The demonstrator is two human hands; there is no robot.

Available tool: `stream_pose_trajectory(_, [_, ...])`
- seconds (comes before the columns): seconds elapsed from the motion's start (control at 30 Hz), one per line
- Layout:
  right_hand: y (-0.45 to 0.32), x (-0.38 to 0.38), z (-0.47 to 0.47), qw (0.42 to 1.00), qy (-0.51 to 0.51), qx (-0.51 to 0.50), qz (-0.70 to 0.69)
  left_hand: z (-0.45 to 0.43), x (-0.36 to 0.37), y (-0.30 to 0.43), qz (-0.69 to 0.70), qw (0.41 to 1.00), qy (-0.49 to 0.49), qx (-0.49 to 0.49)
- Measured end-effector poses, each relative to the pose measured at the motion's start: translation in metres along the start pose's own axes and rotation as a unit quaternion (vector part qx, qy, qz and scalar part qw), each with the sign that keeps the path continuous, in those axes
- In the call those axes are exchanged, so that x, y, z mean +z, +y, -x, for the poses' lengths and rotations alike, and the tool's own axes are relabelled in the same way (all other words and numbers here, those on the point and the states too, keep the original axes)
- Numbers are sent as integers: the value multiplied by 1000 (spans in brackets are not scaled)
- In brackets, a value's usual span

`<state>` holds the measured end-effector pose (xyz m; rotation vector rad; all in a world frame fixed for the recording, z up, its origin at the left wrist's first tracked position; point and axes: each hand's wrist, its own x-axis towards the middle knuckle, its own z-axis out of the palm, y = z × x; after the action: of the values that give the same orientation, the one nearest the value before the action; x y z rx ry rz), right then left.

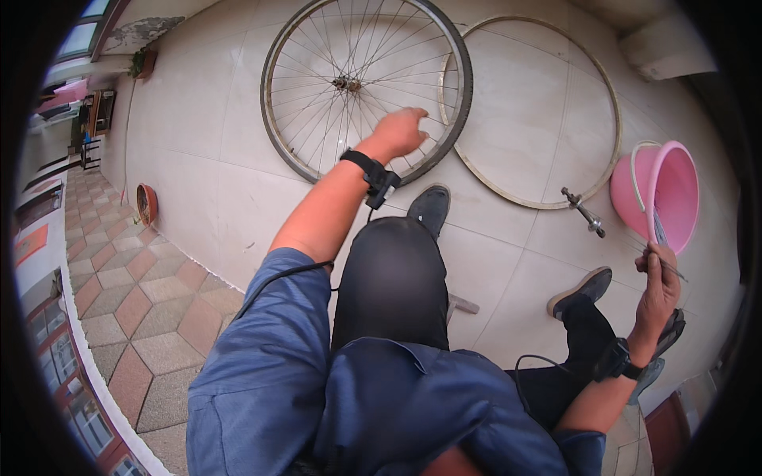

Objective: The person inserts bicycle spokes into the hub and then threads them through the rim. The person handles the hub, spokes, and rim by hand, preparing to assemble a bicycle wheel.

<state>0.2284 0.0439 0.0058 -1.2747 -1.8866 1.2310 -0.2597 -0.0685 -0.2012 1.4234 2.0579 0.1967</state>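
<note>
My left hand (402, 132) is over the spokes on the right side of a bicycle wheel (271, 113), thumb and forefinger apart; its other fingers are partly hidden. The wheel has a tyre, a rim and a rusty hub (346, 85). It overlaps a bare metal rim (618, 128) lying on the tiles. At the right, my right hand (661, 276) pinches thin metal spokes (674, 272) beside the mouth of a pink bucket (632, 178). More thin rods (659, 229) show at the bucket's mouth. A loose hub with axle (583, 212) lies near the rim's lower edge.
A tool like a hammer (463, 303), partly hidden, lies by my bent knee. My shoes (430, 208) rest on the tiles below the wheel and rim. A plant pot (147, 204) stands at the left near the patterned paving. Cables run from both wrist devices.
</note>
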Motion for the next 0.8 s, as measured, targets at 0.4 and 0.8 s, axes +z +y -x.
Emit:
stream_pose_trajectory(0.4, [-18,-2,8,997,-4,-62,-39,61,-177,138,49,970,162,174])
stream_pose_trajectory(0.8, [-13,-4,5,997,-29,-71,-22,162,-134,312,88,926,-51,364])
